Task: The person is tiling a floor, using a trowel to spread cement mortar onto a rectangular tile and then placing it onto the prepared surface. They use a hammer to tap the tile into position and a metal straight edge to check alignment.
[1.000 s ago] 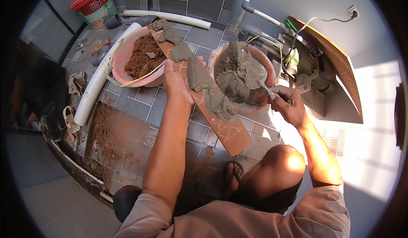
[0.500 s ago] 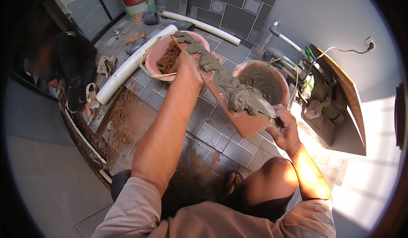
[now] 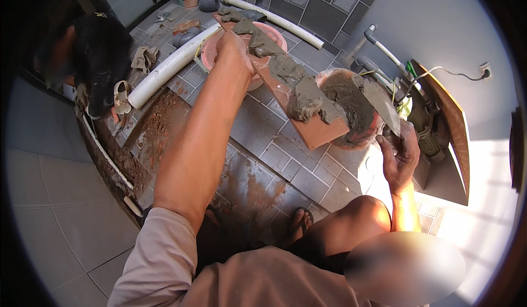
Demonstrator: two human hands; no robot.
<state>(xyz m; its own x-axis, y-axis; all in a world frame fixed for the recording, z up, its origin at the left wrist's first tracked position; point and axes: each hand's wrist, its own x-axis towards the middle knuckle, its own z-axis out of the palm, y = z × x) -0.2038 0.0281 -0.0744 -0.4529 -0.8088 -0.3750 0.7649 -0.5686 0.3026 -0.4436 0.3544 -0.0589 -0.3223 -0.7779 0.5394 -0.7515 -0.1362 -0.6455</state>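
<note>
My left hand (image 3: 233,48) is closed around the edge of a long reddish-brown tile strip (image 3: 323,132), held tilted in the air with its near end lower right. Lumps of wet grey mortar (image 3: 285,68) lie in a row along its top. My right hand (image 3: 402,156) grips a trowel (image 3: 381,105); its grey-smeared blade points up and left, over a bucket of mortar (image 3: 347,101). The tile's near end overlaps that bucket's left side. Behind my left hand, a pinkish basin (image 3: 208,53) is mostly hidden by hand and tile.
A white pipe (image 3: 164,74) lies left of the basin, another (image 3: 280,21) behind it. A person in dark clothes (image 3: 101,49) crouches at the left by a soil trench (image 3: 123,172). At the right stand a pump (image 3: 431,137), pipes and a leaning board (image 3: 450,126).
The trowel has come off the tile's near end and moved right, over the mortar bucket's right side. My right hand has moved up and right with it. My left hand still holds the tile.
</note>
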